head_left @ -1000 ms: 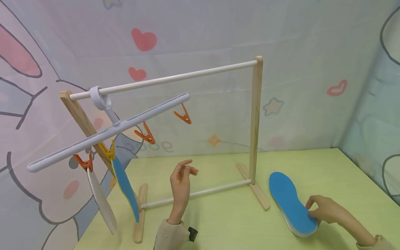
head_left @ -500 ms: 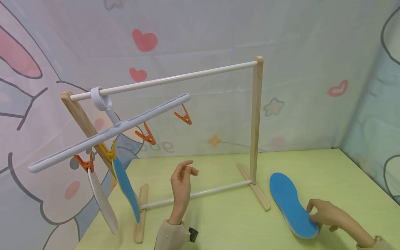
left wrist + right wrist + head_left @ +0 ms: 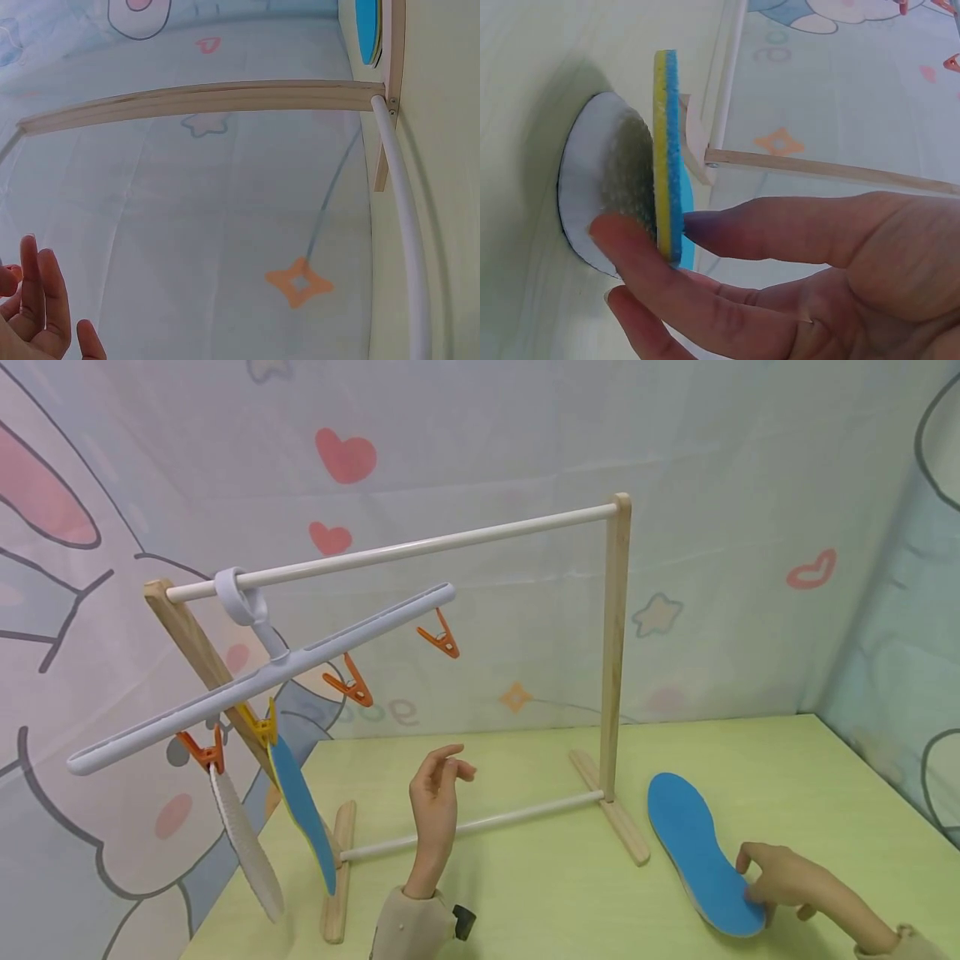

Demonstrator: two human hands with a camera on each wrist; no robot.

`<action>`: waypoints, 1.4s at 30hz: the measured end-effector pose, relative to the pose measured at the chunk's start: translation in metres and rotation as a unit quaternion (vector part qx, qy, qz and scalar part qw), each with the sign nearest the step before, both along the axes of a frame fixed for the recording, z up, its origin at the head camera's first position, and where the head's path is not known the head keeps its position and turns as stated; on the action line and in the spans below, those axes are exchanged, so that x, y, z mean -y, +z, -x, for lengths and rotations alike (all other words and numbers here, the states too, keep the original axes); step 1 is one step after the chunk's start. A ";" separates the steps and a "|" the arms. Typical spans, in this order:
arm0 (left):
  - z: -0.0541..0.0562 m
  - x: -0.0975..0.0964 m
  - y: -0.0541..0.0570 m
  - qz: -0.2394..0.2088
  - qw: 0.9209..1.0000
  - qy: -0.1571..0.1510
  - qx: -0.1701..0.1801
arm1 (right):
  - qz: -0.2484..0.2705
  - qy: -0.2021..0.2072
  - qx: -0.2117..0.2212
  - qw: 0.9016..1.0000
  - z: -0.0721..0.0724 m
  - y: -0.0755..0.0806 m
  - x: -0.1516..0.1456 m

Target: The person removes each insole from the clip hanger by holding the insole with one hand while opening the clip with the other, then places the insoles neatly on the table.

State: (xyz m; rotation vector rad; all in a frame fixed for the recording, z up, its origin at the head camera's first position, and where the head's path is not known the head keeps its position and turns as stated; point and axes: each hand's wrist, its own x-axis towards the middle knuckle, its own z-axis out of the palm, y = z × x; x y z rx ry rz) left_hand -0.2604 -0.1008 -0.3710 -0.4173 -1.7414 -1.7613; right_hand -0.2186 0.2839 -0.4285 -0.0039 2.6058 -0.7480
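My right hand [image 3: 791, 881] pinches the near end of a blue insole [image 3: 686, 827] between thumb and fingers, at the right of the table. In the right wrist view this insole [image 3: 667, 150] shows a blue and a yellow layer edge-on. Just beneath it a white, bumpy-surfaced insole [image 3: 592, 172] lies on the table. My left hand [image 3: 435, 802] is raised in front of the rack, its fingers loosely bent around nothing. On the grey hanger [image 3: 300, 662], an orange clip [image 3: 206, 750] holds a white insole [image 3: 243, 843] and a yellow clip [image 3: 261, 725] holds another blue insole [image 3: 302, 810].
A wooden rack [image 3: 612, 652] with a white top rod [image 3: 420, 547] stands left of the right hand. The hanger hooks over that rod near its left end. Two more orange clips [image 3: 352, 683] dangle from the hanger's right half with nothing in them. A printed cloth [image 3: 487, 443] backs the table.
The near end of the blue insole has shifted slightly toward me, and less white edge shows under it. My right hand's fingers have moved slightly with it. The left hand stays put.
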 end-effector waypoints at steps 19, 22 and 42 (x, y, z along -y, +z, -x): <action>0.001 0.000 0.003 0.000 1.000 0.001 -0.001 | -0.010 0.018 -0.016 1.000 0.000 0.013 -0.005; 0.000 0.000 0.004 0.001 1.000 0.002 -0.001 | 0.003 0.016 -0.036 0.999 -0.003 0.019 -0.006; -0.001 0.002 0.002 -0.002 1.000 0.002 -0.009 | 0.061 0.045 -0.151 0.986 0.004 0.046 0.003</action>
